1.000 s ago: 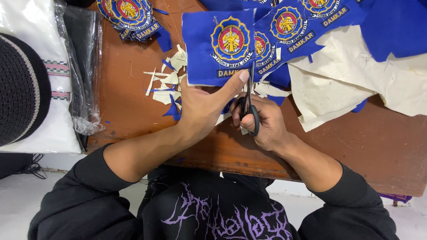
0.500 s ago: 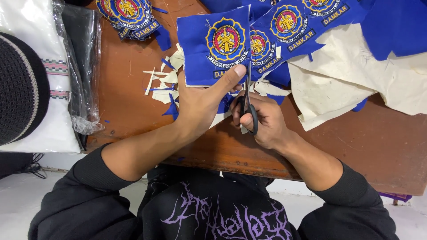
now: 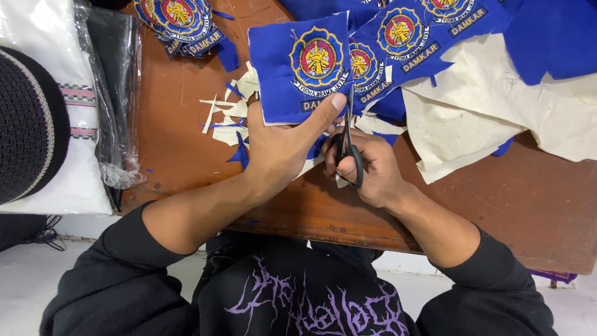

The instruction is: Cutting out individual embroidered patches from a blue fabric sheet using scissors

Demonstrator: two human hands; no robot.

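Observation:
My left hand [image 3: 283, 146] pinches a square of blue cloth [image 3: 273, 68] that bears a round embroidered badge [image 3: 316, 61], thumb pressed on its lower right corner. My right hand [image 3: 370, 171] grips black-handled scissors [image 3: 347, 149], whose blades point up along the right edge of that blue square. More blue cloth with the same kind of badges [image 3: 401, 31] lies just behind and to the right.
Blue and cream offcuts [image 3: 227, 115] litter the brown wooden table [image 3: 180, 149]. A stack of cut badges [image 3: 177, 18] lies far left. Cream backing cloth [image 3: 491, 112] spreads on the right. Left of the table sit a clear plastic bag [image 3: 118, 93] and a black knitted cap [image 3: 28, 124].
The blue square in my left hand has slid slightly left and turned a little, and the scissors' blades have advanced upward along its right edge.

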